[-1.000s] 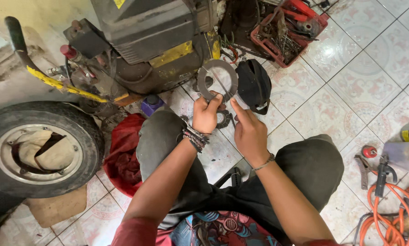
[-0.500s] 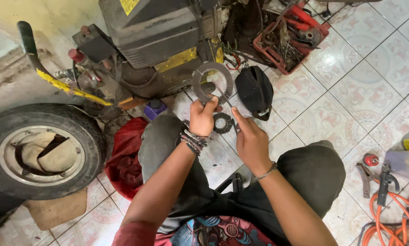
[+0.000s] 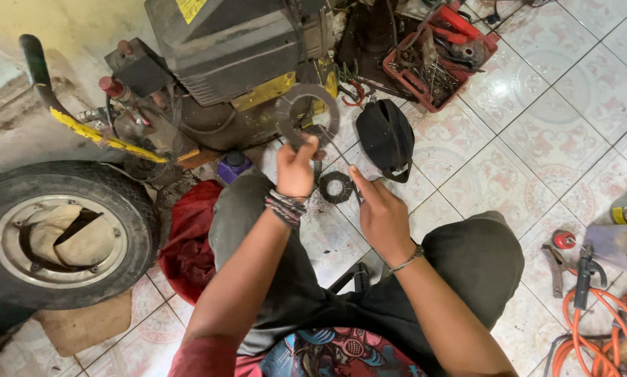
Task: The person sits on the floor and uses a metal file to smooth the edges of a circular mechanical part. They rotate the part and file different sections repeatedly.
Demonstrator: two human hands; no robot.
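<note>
My left hand (image 3: pixel 296 167) grips a flat grey metal ring plate (image 3: pixel 306 112) by its lower edge and holds it upright in front of the dark engine machine (image 3: pixel 236 63). My right hand (image 3: pixel 376 206) pinches a thin dark tool (image 3: pixel 338 153) whose tip points up toward the ring. On the tiled floor between my hands lies a small dark toothed ring (image 3: pixel 336 187). A black cap (image 3: pixel 387 136) lies just to the right of it.
A tyre with rim (image 3: pixel 62 234) lies on the left, with a red cloth (image 3: pixel 191 241) beside my knee. A red tray of tools (image 3: pixel 442 59) stands at the back. Pliers (image 3: pixel 572 265) and an orange hose (image 3: pixel 600 328) lie right.
My left hand has lifted the grey ring plate higher toward the machine. My right hand has drawn apart from it, and the small toothed ring now shows on the floor.
</note>
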